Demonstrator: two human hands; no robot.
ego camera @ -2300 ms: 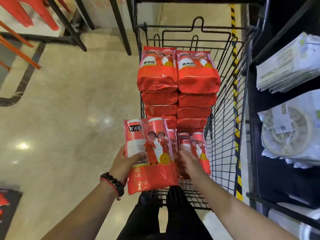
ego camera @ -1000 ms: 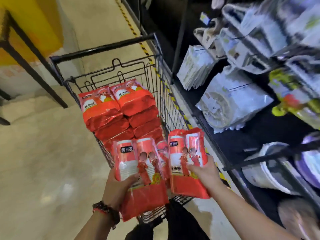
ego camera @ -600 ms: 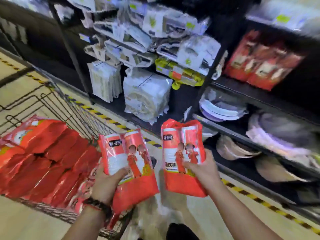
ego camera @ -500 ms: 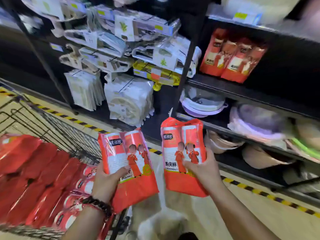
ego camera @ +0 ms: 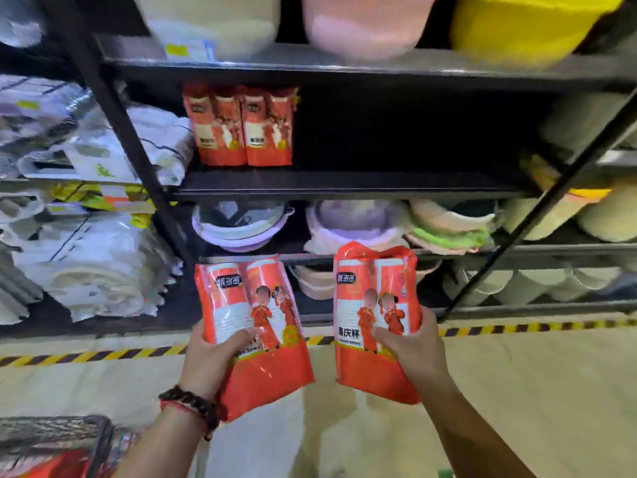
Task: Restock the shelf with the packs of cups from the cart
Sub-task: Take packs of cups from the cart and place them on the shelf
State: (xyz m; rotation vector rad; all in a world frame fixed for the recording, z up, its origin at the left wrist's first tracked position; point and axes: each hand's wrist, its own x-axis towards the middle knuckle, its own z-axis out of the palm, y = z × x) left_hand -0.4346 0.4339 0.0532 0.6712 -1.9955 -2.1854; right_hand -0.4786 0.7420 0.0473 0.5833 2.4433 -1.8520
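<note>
The black shelf (ego camera: 344,186) carries two red packs of cups (ego camera: 241,127) standing upright at its left end. Below and in front of the shelf, the left hand (ego camera: 213,357) clamps its grip on a glossy red pack (ego camera: 255,326), and the right hand (ego camera: 413,350) clamps on another pack (ego camera: 375,315), both upright, side by side, apart.

Upper right: a yellow tub (ego camera: 524,22) beside a pink tub (ego camera: 365,25). Centre: a purple-rimmed basin (ego camera: 241,225). Bottom: yellow-black floor tape (ego camera: 86,357).
</note>
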